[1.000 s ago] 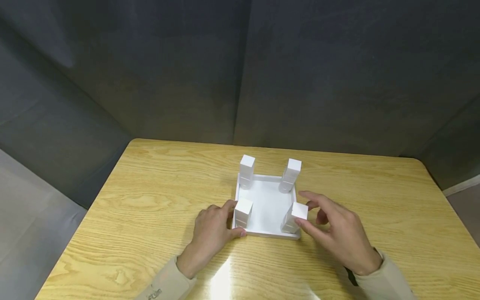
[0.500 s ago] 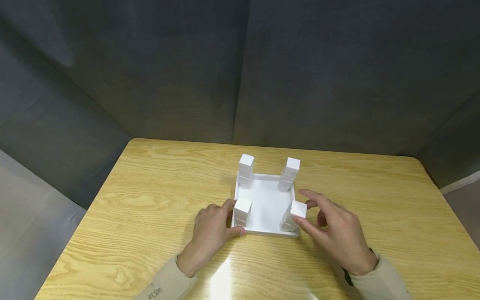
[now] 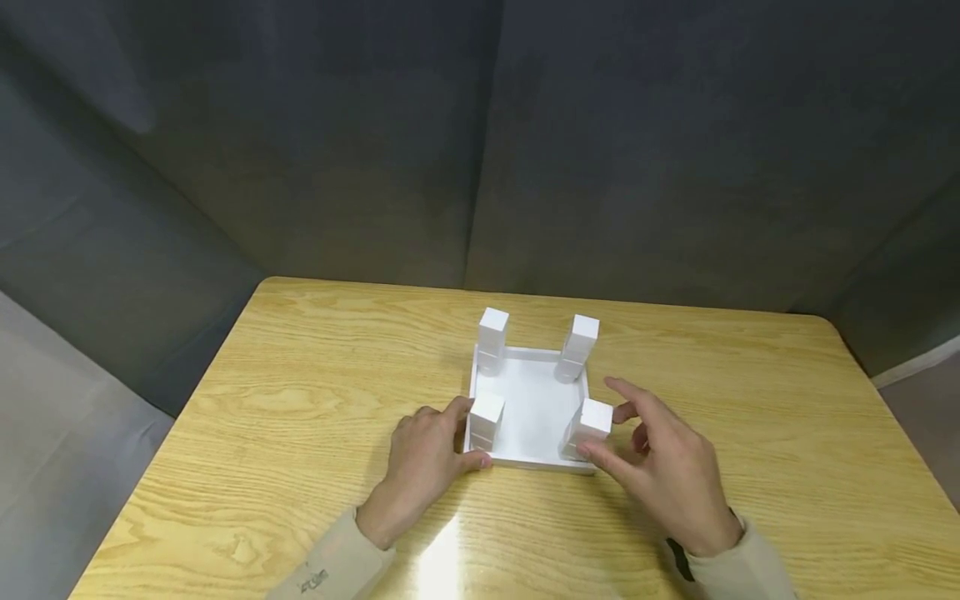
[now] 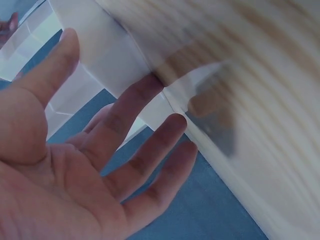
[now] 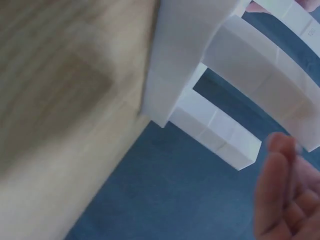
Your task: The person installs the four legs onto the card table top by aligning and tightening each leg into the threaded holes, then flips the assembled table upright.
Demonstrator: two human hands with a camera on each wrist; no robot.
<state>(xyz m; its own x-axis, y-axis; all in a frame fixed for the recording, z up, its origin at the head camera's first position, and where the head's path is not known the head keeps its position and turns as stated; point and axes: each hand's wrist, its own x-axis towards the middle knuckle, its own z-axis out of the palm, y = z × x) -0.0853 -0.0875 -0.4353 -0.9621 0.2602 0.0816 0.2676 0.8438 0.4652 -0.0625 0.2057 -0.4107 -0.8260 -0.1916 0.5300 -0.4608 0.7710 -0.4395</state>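
A square white tray (image 3: 536,408) with a low rim lies on the wooden table. On each of its corners stands an upright stack of white blocks, including the near left stack (image 3: 487,423), near right stack (image 3: 588,427), far left stack (image 3: 492,340) and far right stack (image 3: 578,346). My left hand (image 3: 423,454) holds the tray's near left corner, thumb at the front rim and index finger along the side. Spread around the near right stack, my right hand (image 3: 667,467) has its thumb in front of it. Whether that thumb touches the blocks cannot be told.
The wooden table (image 3: 300,400) extends on both sides of the tray. A dark curtain (image 3: 360,167) hangs behind the table's far edge, and another grey-dark panel runs down the left side.
My right hand has drawn slightly left and its thumb has slid lower along the near right stack, while its index finger stands farther from the blocks. My left hand stays in place.
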